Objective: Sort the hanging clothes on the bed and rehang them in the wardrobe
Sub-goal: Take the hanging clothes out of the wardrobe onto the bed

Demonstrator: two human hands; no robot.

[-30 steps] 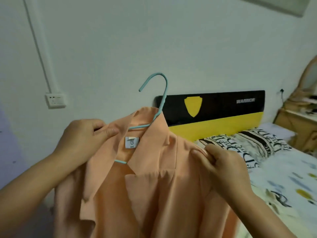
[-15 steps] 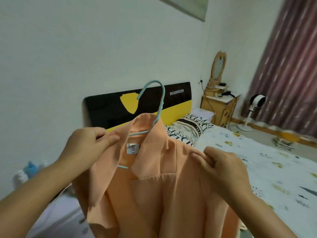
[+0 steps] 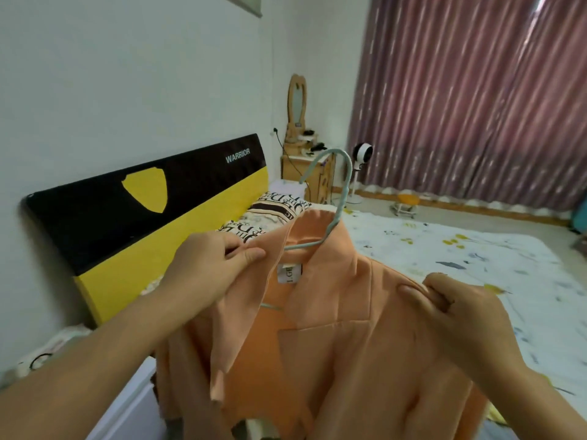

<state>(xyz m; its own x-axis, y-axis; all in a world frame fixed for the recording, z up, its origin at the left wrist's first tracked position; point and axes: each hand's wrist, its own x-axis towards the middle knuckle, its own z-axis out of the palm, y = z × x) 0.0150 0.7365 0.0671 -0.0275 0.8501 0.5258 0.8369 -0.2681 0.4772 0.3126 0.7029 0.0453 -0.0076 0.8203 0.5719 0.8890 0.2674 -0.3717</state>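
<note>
An orange jacket [image 3: 343, 344] hangs on a light blue hanger [image 3: 344, 192], held up in front of me above the bed [image 3: 476, 258]. My left hand [image 3: 209, 268] pinches the jacket's left shoulder beside the collar. My right hand [image 3: 460, 312] grips the right shoulder, fingers curled over the fabric. The hanger's hook points up and curves to the left. A white label shows inside the collar. No wardrobe is in view.
A black and yellow headboard [image 3: 152, 198] stands against the white wall on the left. Patterned pillows [image 3: 273, 211] lie at the head of the bed. A wooden dresser with mirror [image 3: 301, 160], a small fan [image 3: 362, 154] and maroon curtains [image 3: 476, 100] fill the far side.
My view has swung to the right, bringing the curtains, floor and more of the bed into sight. Both hands keep the same hold on the jacket's shoulders.
</note>
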